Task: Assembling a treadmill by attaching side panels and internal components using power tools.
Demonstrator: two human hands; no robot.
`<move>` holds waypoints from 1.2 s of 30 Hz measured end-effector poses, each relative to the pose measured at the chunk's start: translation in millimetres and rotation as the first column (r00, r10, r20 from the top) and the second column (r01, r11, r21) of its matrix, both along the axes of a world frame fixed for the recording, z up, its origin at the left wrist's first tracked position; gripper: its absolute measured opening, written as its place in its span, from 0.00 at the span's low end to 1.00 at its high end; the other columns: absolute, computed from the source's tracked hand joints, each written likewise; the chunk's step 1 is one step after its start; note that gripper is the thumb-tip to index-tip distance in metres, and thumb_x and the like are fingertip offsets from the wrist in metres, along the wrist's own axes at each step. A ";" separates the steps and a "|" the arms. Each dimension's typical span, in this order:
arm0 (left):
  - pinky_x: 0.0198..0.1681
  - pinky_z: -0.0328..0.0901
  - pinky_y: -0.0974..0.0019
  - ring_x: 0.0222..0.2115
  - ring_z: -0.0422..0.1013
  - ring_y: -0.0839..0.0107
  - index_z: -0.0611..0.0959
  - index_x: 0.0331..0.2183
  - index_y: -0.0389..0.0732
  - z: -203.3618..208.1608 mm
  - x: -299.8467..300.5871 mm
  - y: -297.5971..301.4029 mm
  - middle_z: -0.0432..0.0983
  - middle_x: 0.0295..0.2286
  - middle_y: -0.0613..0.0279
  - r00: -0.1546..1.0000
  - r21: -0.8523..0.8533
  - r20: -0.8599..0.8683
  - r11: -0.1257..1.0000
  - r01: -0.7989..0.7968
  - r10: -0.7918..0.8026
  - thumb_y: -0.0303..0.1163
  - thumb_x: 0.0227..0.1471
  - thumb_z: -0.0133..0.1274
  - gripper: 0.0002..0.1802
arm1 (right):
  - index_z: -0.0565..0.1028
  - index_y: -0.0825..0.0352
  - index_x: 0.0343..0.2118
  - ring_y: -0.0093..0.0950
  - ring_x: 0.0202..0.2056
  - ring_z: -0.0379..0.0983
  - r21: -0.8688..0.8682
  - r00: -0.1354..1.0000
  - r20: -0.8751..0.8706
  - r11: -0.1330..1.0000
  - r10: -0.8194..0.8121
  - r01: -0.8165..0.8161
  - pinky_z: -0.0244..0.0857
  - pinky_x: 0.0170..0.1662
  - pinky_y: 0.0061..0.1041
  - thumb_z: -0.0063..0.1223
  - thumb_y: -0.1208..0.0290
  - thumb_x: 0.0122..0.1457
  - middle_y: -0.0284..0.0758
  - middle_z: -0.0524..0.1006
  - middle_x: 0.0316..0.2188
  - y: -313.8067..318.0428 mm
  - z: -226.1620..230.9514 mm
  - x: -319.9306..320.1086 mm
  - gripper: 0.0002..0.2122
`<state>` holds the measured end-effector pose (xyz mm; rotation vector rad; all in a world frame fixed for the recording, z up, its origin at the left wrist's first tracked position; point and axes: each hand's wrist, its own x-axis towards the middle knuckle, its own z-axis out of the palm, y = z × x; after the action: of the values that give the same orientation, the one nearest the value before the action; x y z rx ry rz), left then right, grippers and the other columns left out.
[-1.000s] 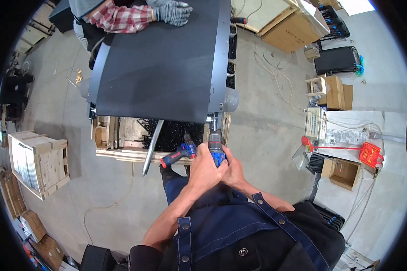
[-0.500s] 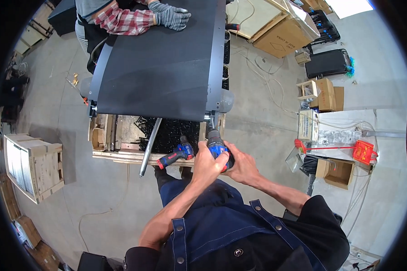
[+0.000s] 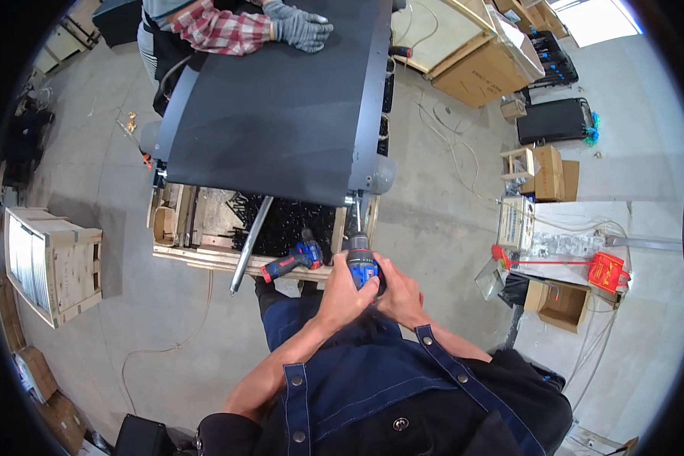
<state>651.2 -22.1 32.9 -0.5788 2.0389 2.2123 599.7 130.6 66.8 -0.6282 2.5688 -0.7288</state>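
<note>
Both of my hands are wrapped round a blue-and-black cordless drill point(image 3: 362, 264): my left hand point(image 3: 342, 295) on its left side, my right hand point(image 3: 400, 292) on its right. Its long bit point(image 3: 359, 216) points away from me at the near right corner of a frame with a wide black belt point(image 3: 270, 121). Whether the tip touches the corner fitting I cannot tell. Left of the drill, a second red-and-blue cordless drill point(image 3: 295, 261) lies on the edge of a wooden crate point(image 3: 205, 256). A silver metal rod point(image 3: 251, 247) slants out from under the belt.
A co-worker's gloved hands point(image 3: 302, 29) rest on the belt's far part. Small black parts point(image 3: 285, 220) fill the crate below it. A slatted wooden crate point(image 3: 72, 266) stands on the left floor; cardboard boxes point(image 3: 558, 304) and loose cables point(image 3: 463, 152) lie to the right.
The drill has drawn back slightly toward me, with more of its bit showing. Both hands moved with it. The whole view has shifted slightly.
</note>
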 end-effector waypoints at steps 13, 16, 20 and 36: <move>0.46 0.69 0.50 0.40 0.74 0.47 0.61 0.58 0.31 -7.3 7.7 43.4 0.73 0.42 0.38 0.992 0.042 -0.037 0.992 -0.121 0.123 0.34 0.49 0.62 0.41 | 0.65 0.55 0.61 0.49 0.37 0.79 -0.024 0.990 -0.108 0.996 0.086 -0.089 0.74 0.36 0.45 0.64 0.70 0.47 0.41 0.79 0.45 31.0 -20.6 -12.1 0.35; 0.39 0.71 0.57 0.34 0.75 0.62 0.61 0.56 0.31 -41.6 14.2 68.1 0.74 0.37 0.46 0.976 0.026 -0.108 0.982 -0.187 0.189 0.34 0.50 0.61 0.38 | 0.67 0.54 0.60 0.48 0.32 0.79 0.126 0.971 -0.150 0.978 0.184 -0.166 0.72 0.33 0.46 0.63 0.72 0.47 0.38 0.79 0.38 41.4 -29.2 -27.3 0.33; 0.46 0.68 0.49 0.42 0.74 0.46 0.63 0.56 0.30 -17.3 11.8 64.7 0.72 0.43 0.37 0.983 0.069 -0.037 0.982 -0.176 0.178 0.34 0.50 0.62 0.38 | 0.66 0.52 0.61 0.48 0.39 0.79 0.069 0.990 -0.058 0.989 0.132 -0.128 0.74 0.39 0.45 0.62 0.71 0.48 0.40 0.80 0.44 46.1 -22.8 -20.4 0.34; 0.43 0.71 0.49 0.39 0.77 0.42 0.67 0.50 0.26 17.6 10.0 -10.4 0.76 0.39 0.33 1.000 -0.066 0.020 0.998 0.000 0.002 0.35 0.48 0.61 0.33 | 0.63 0.57 0.63 0.49 0.48 0.77 0.150 0.979 0.122 0.978 -0.163 0.144 0.71 0.49 0.43 0.73 0.63 0.43 0.47 0.79 0.48 -15.9 2.7 19.0 0.42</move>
<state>661.1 -32.5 50.5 -0.6053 2.1098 2.1376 618.6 114.7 69.4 -0.3273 2.5365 -0.6098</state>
